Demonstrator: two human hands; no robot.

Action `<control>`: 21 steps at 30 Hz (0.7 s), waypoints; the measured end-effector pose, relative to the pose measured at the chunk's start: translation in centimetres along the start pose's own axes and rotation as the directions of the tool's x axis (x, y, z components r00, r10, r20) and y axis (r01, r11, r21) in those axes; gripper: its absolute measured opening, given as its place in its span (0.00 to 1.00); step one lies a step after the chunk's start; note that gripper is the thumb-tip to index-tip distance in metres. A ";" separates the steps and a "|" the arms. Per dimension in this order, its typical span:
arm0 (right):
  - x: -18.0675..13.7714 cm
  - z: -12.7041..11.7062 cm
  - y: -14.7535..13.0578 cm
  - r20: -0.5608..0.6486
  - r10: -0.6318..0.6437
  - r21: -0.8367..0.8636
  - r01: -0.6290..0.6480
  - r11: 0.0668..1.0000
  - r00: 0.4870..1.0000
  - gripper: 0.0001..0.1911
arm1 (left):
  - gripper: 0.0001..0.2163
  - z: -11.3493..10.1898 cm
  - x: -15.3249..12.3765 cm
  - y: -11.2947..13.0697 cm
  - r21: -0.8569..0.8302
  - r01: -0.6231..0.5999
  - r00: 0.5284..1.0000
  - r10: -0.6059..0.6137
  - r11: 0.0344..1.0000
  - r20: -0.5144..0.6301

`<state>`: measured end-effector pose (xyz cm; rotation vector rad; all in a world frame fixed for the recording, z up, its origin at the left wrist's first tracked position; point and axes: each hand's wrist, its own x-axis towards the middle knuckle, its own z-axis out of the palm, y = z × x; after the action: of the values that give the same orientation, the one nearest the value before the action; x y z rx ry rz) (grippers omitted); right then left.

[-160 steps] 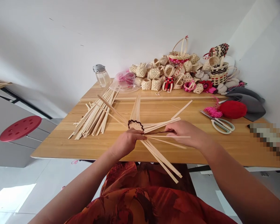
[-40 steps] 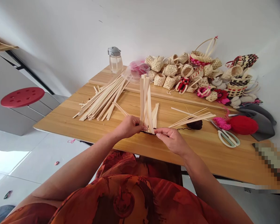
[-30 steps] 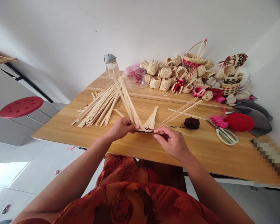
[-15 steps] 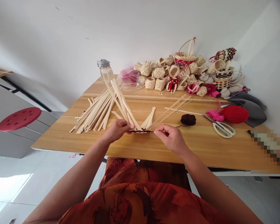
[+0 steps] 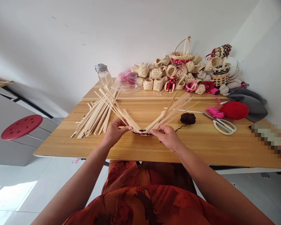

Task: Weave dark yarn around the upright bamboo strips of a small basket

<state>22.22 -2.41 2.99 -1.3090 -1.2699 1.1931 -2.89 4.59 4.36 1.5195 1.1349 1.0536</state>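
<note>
Both hands are closing on the small woven base (image 5: 142, 132), held just above the near part of the bench (image 5: 224, 150). The left hand (image 5: 114, 132) is pinching its left edge, the right hand (image 5: 166, 136) is gripping its right edge, and pale strips (image 5: 175, 107) are fanning up and outward on either side. A dark yarn ball (image 5: 188, 118) is lying just right of the hands, scissors (image 5: 221, 123) and red yarn (image 5: 234, 110) are sitting farther right, and loose strips (image 5: 93, 115) are piling up to the left.
</note>
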 end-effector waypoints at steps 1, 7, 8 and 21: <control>0.0 0.0 -0.1 -0.017 -0.013 0.001 0.013 1.000 1.000 0.20 | 0.16 -0.1 -0.4 0.0 0.038 -0.009 0.996 0.012 0.999 -0.088; 0.0 0.4 -0.8 -0.060 -0.083 -0.027 0.081 0.996 0.995 0.19 | 0.16 0.4 -3.9 1.8 0.090 -0.104 0.988 0.113 0.991 -0.104; 0.0 0.6 -1.0 -0.055 -0.098 -0.038 0.096 0.995 0.994 0.18 | 0.14 0.9 -4.3 2.3 0.068 -0.162 0.981 0.169 0.984 -0.100; -0.5 1.9 -3.2 -0.039 -0.174 -0.301 0.154 0.941 0.984 0.17 | 0.09 3.6 -3.1 3.5 0.403 -0.218 0.975 0.187 0.889 0.115</control>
<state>19.99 -2.83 6.04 -1.4117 -1.5212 0.8584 0.50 0.47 6.75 2.0335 1.2190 0.9191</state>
